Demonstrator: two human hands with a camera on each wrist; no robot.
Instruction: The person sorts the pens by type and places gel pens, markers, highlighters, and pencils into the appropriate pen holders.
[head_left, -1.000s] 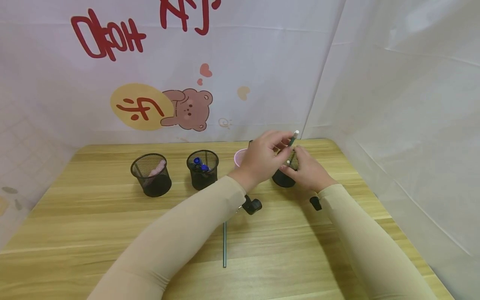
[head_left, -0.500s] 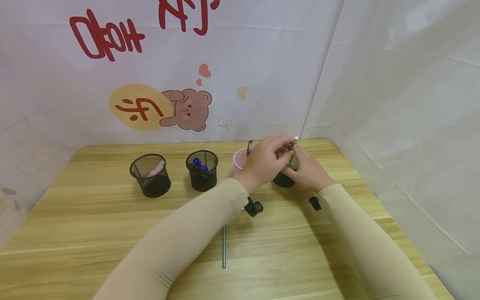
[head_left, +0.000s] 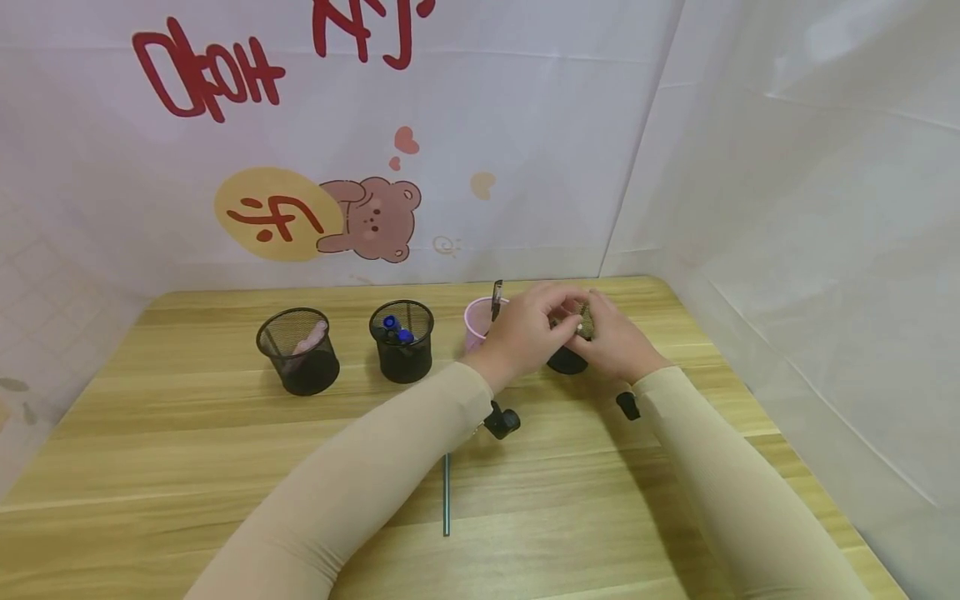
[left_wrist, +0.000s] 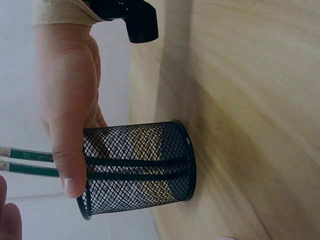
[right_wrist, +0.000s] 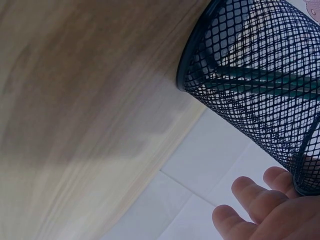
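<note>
A black mesh pen cup stands at the right of the row, with two green pencils upright inside it. My right hand grips the cup by its rim; the left wrist view shows its thumb laid over the rim, crossing in front of the pencils. Above the cup's mouth, my left hand keeps its fingers curled at the top of one pencil. That pinch is partly hidden behind the hand. In the right wrist view, the right hand's fingers lie along the outside of the mesh cup.
Two more black mesh cups stand to the left, one with a pink item, one with blue-capped pens. A pink cup with a dark pen is beside the left hand. Another thin green pencil lies on the wooden table.
My left hand has come down with the pencil, whose white end stuck up above the fingers and has sunk behind them. The right hand has stayed on the cup.
</note>
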